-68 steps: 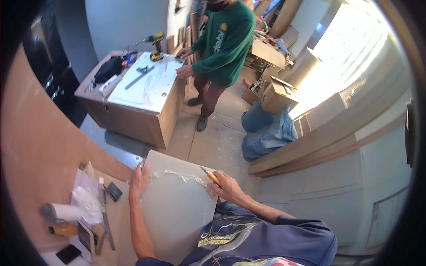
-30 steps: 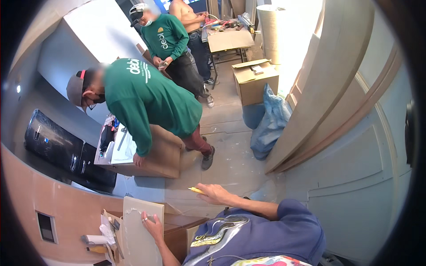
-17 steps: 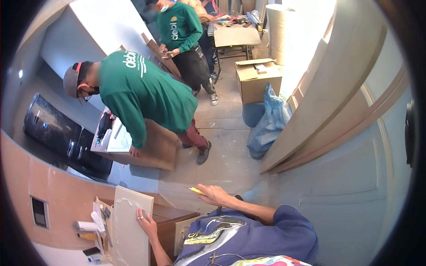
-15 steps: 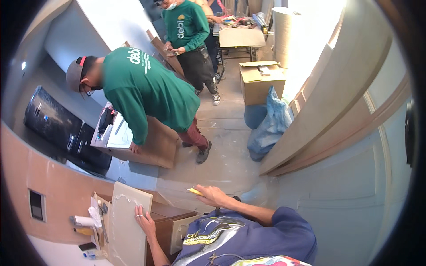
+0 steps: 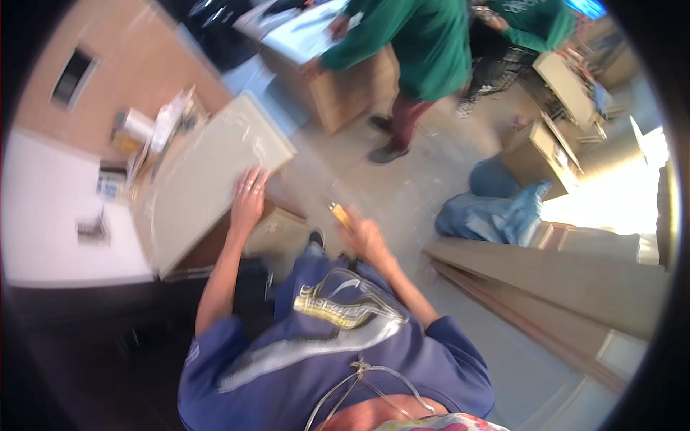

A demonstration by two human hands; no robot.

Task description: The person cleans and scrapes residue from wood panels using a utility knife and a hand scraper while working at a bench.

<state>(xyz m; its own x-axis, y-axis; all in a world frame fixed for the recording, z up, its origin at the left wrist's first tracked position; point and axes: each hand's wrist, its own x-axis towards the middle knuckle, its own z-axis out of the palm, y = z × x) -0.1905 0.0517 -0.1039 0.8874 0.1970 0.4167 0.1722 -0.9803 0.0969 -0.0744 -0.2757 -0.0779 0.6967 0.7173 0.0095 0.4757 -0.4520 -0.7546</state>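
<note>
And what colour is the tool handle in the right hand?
The tool handle is yellow, clearest in the head view.

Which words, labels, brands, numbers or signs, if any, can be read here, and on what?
Navy shirt: yellowish lettering, too blurred to read.
Green top, upper right: pale lettering, too blurred to read.
Pale board, yellow-handled tool: no lettering I can make out.
Nothing reads clearly enough to quote.

Yellow-handled tool in right hand, first by the edge of the panel, now out over the floor.
</note>
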